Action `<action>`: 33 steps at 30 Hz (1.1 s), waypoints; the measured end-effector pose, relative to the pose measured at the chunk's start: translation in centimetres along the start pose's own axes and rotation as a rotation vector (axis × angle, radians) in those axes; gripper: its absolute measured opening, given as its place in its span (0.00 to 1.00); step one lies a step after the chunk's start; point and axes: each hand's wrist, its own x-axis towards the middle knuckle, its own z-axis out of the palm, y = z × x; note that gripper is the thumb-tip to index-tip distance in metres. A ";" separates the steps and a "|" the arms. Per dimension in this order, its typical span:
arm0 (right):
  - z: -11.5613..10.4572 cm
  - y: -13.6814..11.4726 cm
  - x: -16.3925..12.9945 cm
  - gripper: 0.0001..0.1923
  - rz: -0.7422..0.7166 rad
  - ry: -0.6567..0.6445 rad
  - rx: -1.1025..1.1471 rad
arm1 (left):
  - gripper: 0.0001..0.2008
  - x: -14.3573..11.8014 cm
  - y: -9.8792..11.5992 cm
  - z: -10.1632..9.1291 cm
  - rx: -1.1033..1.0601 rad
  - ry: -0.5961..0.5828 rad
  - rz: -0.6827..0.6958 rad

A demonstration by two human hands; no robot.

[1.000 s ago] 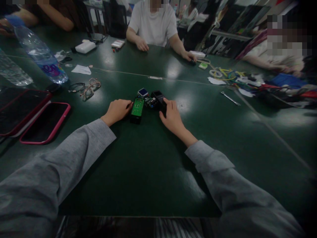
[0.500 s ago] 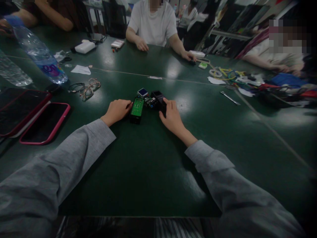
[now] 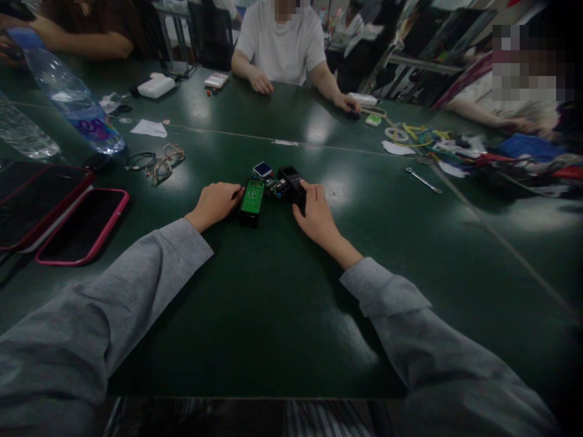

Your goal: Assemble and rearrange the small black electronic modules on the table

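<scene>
Left hand [image 3: 215, 204]: curled loosely on the worktop [image 3: 273, 315], fingertips touching the left edge of the circuit board [image 3: 252, 197]; grips nothing.
Right hand [image 3: 316, 213]: fingers closed around the black case [image 3: 293, 181].
Circuit board: at 12 o'clock, between both hands.
Glasses [image 3: 157, 162]: 10 o'clock, well apart.
Wrench [image 3: 423, 180]: 2 o'clock.

A wide dark green table [image 3: 282, 340] filled the dim room, its glossy top catching pale patches of overhead light. A thin seam ran across it. Black chairs [image 3: 212, 33] and cluttered desks [image 3: 423, 60] stood behind the seated people.
</scene>
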 end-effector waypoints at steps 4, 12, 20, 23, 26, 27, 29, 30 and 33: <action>0.0 0.0 0.0 0.32 -0.003 0.005 0.000 | 0.20 0.0 0.0 -0.1 -0.011 -0.007 -0.004; 0.0 0.0 -0.1 0.32 0.000 0.000 0.005 | 0.20 0.0 -0.1 0.1 0.000 0.018 0.008; 0.1 0.0 0.0 0.32 0.003 0.001 0.014 | 0.20 0.1 -0.2 0.3 -0.019 0.007 -0.013; 0.1 0.0 0.0 0.33 0.001 0.000 0.011 | 0.19 0.2 -0.2 0.3 -0.021 0.009 -0.015; 0.0 0.0 0.0 0.33 -0.001 0.005 0.003 | 0.19 0.1 -0.2 0.3 -0.014 0.011 -0.011; 0.0 0.0 0.0 0.33 -0.001 0.007 0.001 | 0.19 0.1 -0.1 0.3 -0.009 0.010 -0.010; 0.0 0.0 0.0 0.32 -0.002 0.009 -0.003 | 0.19 0.1 -0.1 0.2 0.004 0.013 -0.006; 0.0 0.0 0.0 0.32 -0.005 0.008 -0.005 | 0.19 0.1 -0.1 0.2 0.010 0.014 -0.002; 0.1 0.1 0.0 0.32 -0.007 0.010 -0.004 | 0.20 0.1 -0.1 0.2 0.023 0.016 0.007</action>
